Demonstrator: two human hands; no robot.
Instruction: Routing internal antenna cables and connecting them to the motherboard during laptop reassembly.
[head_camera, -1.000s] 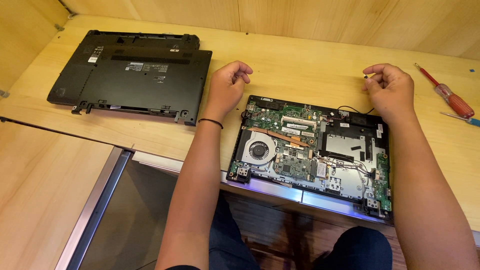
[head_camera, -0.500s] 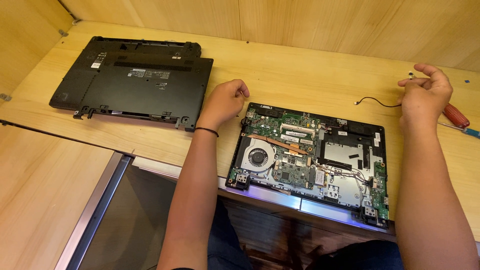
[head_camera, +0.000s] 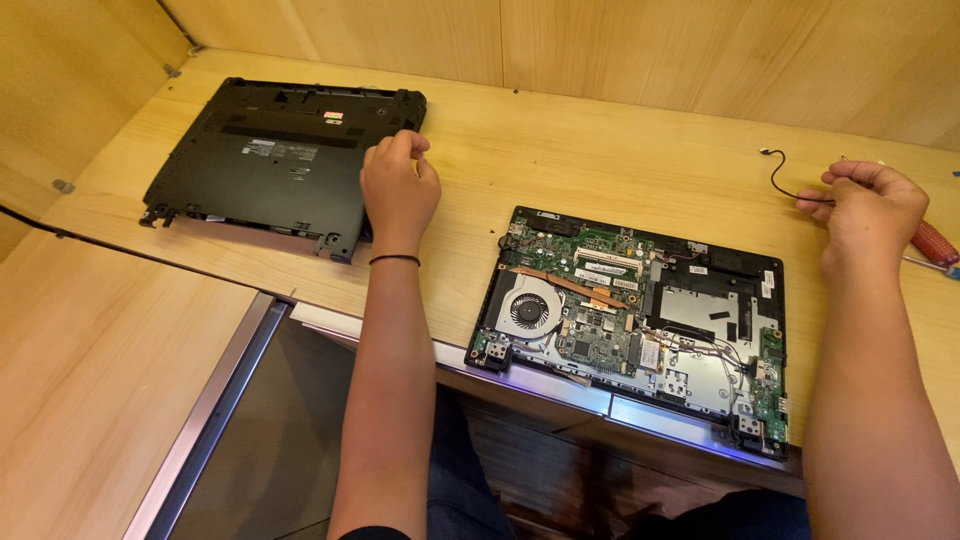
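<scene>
Head view showed the open laptop (head_camera: 640, 320) lying nearest, at the counter (head_camera: 560, 170) edge, with its fan and green boards bare. A second before, both hands sat at its top edge; now they had moved apart. The left hand (head_camera: 398, 190) had slid over to the black bottom cover (head_camera: 280, 160), fingers curled and holding nothing, just touching its corner. The right hand (head_camera: 870, 215) had pulled away right, fingers pinched on a thin black wire (head_camera: 783, 182), freed from the laptop. A red screwdriver (head_camera: 935, 243) lay behind it.
</scene>
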